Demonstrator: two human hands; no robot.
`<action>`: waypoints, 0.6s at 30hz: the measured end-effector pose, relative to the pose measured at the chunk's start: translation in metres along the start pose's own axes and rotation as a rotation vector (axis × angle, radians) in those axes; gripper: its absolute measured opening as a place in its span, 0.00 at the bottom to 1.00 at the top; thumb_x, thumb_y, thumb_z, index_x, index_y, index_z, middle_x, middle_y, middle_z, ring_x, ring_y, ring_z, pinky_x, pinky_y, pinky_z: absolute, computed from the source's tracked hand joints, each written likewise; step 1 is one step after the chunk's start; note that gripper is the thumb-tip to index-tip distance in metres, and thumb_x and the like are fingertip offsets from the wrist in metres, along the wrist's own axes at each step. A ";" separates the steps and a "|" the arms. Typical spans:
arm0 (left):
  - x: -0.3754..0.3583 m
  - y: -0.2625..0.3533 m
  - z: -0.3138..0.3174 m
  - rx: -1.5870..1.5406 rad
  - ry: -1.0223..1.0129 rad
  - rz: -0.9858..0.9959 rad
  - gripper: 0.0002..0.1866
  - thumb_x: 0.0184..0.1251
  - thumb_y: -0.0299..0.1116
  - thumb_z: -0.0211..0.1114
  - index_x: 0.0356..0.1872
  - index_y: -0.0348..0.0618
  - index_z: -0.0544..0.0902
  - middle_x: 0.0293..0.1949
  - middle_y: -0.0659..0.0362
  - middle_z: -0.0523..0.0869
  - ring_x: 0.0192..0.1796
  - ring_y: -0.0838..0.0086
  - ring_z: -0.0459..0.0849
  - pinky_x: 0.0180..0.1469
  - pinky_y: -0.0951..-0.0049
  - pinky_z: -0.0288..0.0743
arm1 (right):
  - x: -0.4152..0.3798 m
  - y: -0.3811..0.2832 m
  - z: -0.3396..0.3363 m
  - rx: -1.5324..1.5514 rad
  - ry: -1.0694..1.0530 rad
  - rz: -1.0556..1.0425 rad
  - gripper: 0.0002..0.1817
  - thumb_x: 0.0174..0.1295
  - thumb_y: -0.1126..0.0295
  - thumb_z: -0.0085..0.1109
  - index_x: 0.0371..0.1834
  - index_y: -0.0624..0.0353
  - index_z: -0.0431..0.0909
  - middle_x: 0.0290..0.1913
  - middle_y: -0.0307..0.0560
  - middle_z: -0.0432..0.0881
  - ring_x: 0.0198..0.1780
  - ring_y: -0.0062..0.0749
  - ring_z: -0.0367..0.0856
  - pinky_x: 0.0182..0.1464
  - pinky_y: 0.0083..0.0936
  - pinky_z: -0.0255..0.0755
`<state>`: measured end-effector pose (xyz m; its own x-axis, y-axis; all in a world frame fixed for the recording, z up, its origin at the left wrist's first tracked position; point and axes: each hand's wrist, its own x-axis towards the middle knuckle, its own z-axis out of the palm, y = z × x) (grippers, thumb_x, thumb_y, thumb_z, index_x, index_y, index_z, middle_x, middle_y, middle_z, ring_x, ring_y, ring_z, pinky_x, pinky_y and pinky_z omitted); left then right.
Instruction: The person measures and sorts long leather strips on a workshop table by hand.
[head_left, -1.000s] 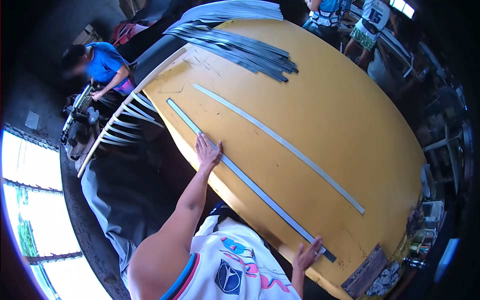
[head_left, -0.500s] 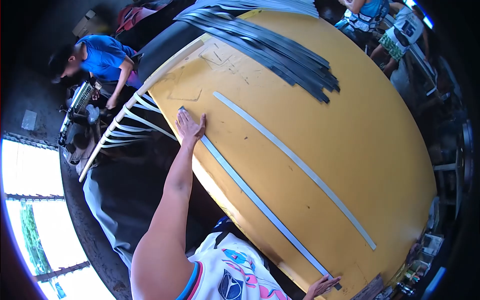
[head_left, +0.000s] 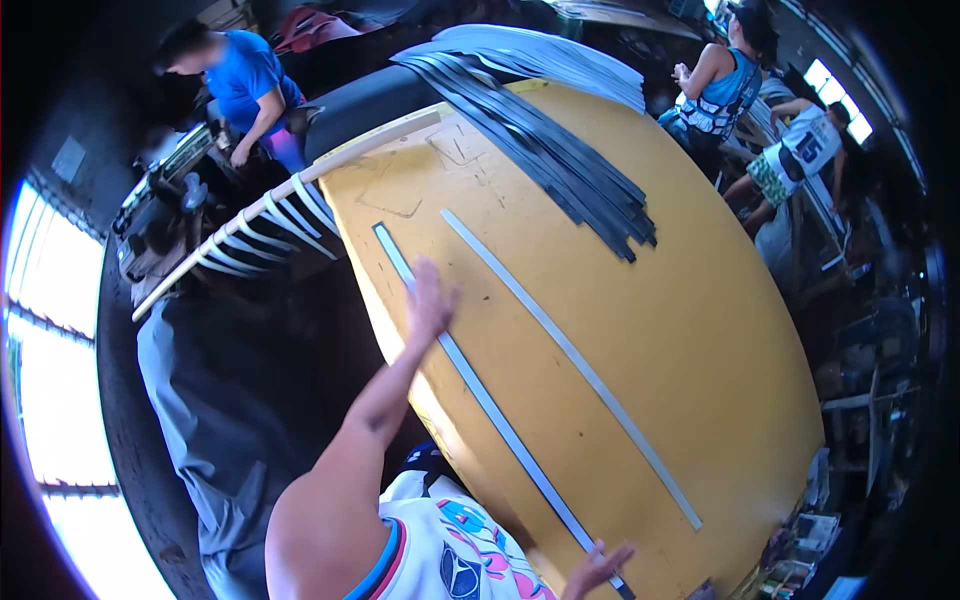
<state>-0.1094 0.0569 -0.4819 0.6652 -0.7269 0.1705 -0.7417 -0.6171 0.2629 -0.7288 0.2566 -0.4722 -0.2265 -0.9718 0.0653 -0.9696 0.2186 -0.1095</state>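
A long pale strip with dark edging (head_left: 490, 405) lies along the near side of the yellow table (head_left: 700, 330). My left hand (head_left: 430, 300), slightly blurred with fingers outstretched, is over this strip a short way from its far end. At the strip's near end is my right hand (head_left: 598, 570), its fingers spread and nothing gripped. Roughly parallel to it, a second, plain grey strip (head_left: 580, 375) rests farther in on the tabletop.
A bundle of black strips (head_left: 560, 160) lies across the far end, beside a pile of grey strips (head_left: 540, 65). White strips hang from a pole (head_left: 230, 232) off the left corner. One person (head_left: 245, 90) works at left; two others (head_left: 728, 95) are at upper right.
My left hand has slid from the strip's far end toward its middle, uncovering that end. My right hand stays by the near end, now turned with fingers more raised. The view has shifted.
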 end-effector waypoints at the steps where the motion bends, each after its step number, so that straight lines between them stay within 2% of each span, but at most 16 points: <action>1: -0.048 0.031 0.007 -0.141 -0.019 0.145 0.42 0.78 0.58 0.45 0.79 0.34 0.52 0.81 0.43 0.49 0.83 0.52 0.45 0.80 0.45 0.43 | 0.005 -0.023 0.013 0.206 0.048 -0.117 0.38 0.67 0.61 0.64 0.77 0.65 0.60 0.79 0.62 0.58 0.80 0.58 0.54 0.77 0.54 0.47; 2: -0.106 0.064 0.021 -0.292 -0.062 0.270 0.40 0.78 0.57 0.45 0.79 0.37 0.53 0.82 0.45 0.49 0.84 0.53 0.45 0.80 0.44 0.42 | 0.014 -0.064 0.016 0.342 0.019 -0.227 0.39 0.66 0.62 0.64 0.77 0.65 0.59 0.79 0.63 0.59 0.80 0.60 0.54 0.77 0.56 0.46; 3: -0.158 0.109 -0.004 -0.303 -0.246 0.293 0.36 0.79 0.51 0.47 0.79 0.40 0.56 0.81 0.47 0.52 0.84 0.54 0.46 0.81 0.46 0.40 | 0.022 -0.108 -0.001 0.367 -0.091 -0.296 0.40 0.66 0.62 0.65 0.77 0.63 0.58 0.78 0.63 0.60 0.81 0.56 0.52 0.77 0.59 0.43; 4: -0.204 0.141 -0.009 -0.330 -0.283 0.346 0.35 0.79 0.50 0.47 0.79 0.42 0.56 0.82 0.48 0.52 0.84 0.55 0.46 0.81 0.46 0.40 | 0.033 -0.135 0.005 0.430 -0.129 -0.409 0.38 0.69 0.59 0.59 0.78 0.61 0.57 0.80 0.59 0.57 0.82 0.53 0.50 0.78 0.59 0.40; 5: -0.237 0.164 -0.010 -0.356 -0.320 0.401 0.34 0.79 0.50 0.46 0.79 0.43 0.56 0.82 0.50 0.52 0.84 0.56 0.47 0.81 0.46 0.41 | 0.046 -0.165 0.003 0.369 -0.132 -0.461 0.36 0.72 0.56 0.55 0.78 0.60 0.57 0.81 0.57 0.56 0.83 0.51 0.49 0.78 0.59 0.40; 7: -0.278 0.184 0.000 -0.289 -0.307 0.429 0.34 0.80 0.49 0.45 0.79 0.43 0.57 0.82 0.51 0.51 0.84 0.57 0.47 0.81 0.46 0.41 | 0.053 -0.173 0.013 0.314 -0.134 -0.508 0.34 0.74 0.54 0.52 0.78 0.59 0.58 0.82 0.54 0.55 0.83 0.49 0.49 0.78 0.59 0.39; 9: -0.279 0.196 0.008 -0.207 -0.272 0.479 0.33 0.80 0.49 0.45 0.79 0.43 0.57 0.82 0.51 0.51 0.84 0.57 0.47 0.80 0.45 0.41 | 0.065 -0.177 0.032 0.241 -0.011 -0.451 0.34 0.77 0.50 0.45 0.79 0.56 0.57 0.82 0.54 0.53 0.83 0.47 0.50 0.78 0.60 0.39; 11: -0.279 0.193 0.007 -0.200 -0.238 0.433 0.34 0.79 0.49 0.46 0.79 0.44 0.57 0.83 0.52 0.49 0.84 0.58 0.47 0.80 0.45 0.41 | 0.068 -0.178 0.032 0.206 0.011 -0.481 0.34 0.77 0.49 0.43 0.80 0.55 0.56 0.83 0.53 0.52 0.83 0.46 0.49 0.79 0.60 0.39; 12: -0.279 0.196 -0.015 0.019 -0.285 0.530 0.35 0.78 0.49 0.47 0.80 0.44 0.57 0.83 0.52 0.49 0.84 0.59 0.46 0.81 0.46 0.40 | 0.062 -0.175 0.030 0.150 0.025 -0.519 0.34 0.77 0.47 0.41 0.81 0.53 0.56 0.83 0.52 0.51 0.83 0.46 0.48 0.79 0.59 0.38; 13: -0.280 0.191 0.011 -0.033 -0.238 0.488 0.36 0.78 0.52 0.46 0.80 0.45 0.54 0.83 0.53 0.49 0.84 0.59 0.46 0.81 0.46 0.39 | 0.063 -0.172 0.029 0.127 0.012 -0.505 0.35 0.77 0.46 0.39 0.82 0.51 0.55 0.84 0.53 0.47 0.84 0.47 0.46 0.79 0.59 0.37; 18: -0.277 0.200 -0.004 -0.049 -0.292 0.335 0.40 0.78 0.60 0.42 0.82 0.47 0.50 0.83 0.54 0.47 0.84 0.61 0.44 0.81 0.46 0.36 | 0.056 -0.094 0.015 0.085 -0.021 -0.448 0.36 0.76 0.47 0.43 0.82 0.51 0.54 0.84 0.55 0.44 0.84 0.50 0.45 0.78 0.61 0.39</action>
<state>-0.4420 0.1360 -0.4732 0.3312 -0.9433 -0.0196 -0.9027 -0.3228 0.2845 -0.6493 0.1807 -0.4733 0.2160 -0.9707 0.1048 -0.9605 -0.2306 -0.1556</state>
